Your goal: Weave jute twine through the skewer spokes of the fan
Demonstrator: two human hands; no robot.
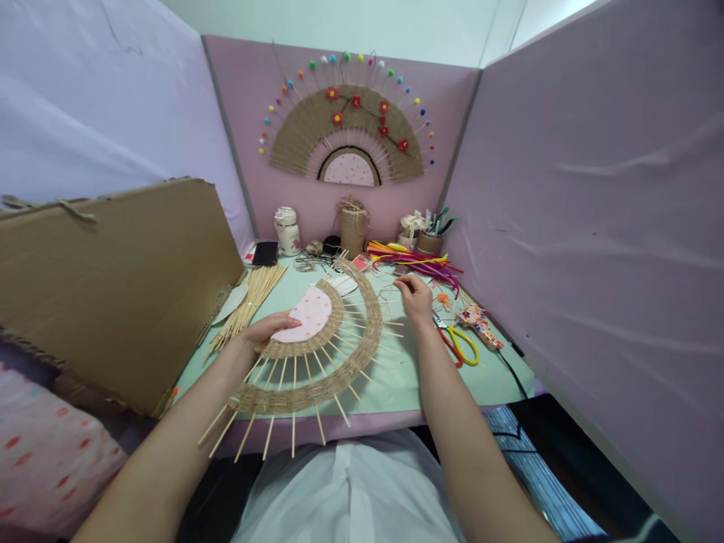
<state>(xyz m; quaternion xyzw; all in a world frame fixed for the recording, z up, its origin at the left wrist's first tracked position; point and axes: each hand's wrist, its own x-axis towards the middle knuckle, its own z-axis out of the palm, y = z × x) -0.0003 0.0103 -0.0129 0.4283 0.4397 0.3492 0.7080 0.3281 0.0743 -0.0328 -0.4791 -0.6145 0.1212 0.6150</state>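
My left hand (270,329) grips a half-round fan (370,332) by its pink dotted centre, thumb on top and fingers underneath. Thin wooden sticks radiate from the fan, with an inner and an outer band of twine woven across them. To the right of the fan, my right hand (415,296) is raised with thumb and fingertips pinched together. Thin strands show by those fingertips, and they look like twine, though the grip itself is too small to make out clearly. Scissors (462,345) with yellow and red handles lie just right of my right forearm.
A finished fan (305,136) with red flowers hangs on the back panel. Bundled sticks (254,294) and a cardboard sheet (124,286) are at left. A twine roll (354,230), coloured pipe cleaners (418,260), a pen holder (430,242) and a patterned glue gun (480,326) stand or lie behind and right.
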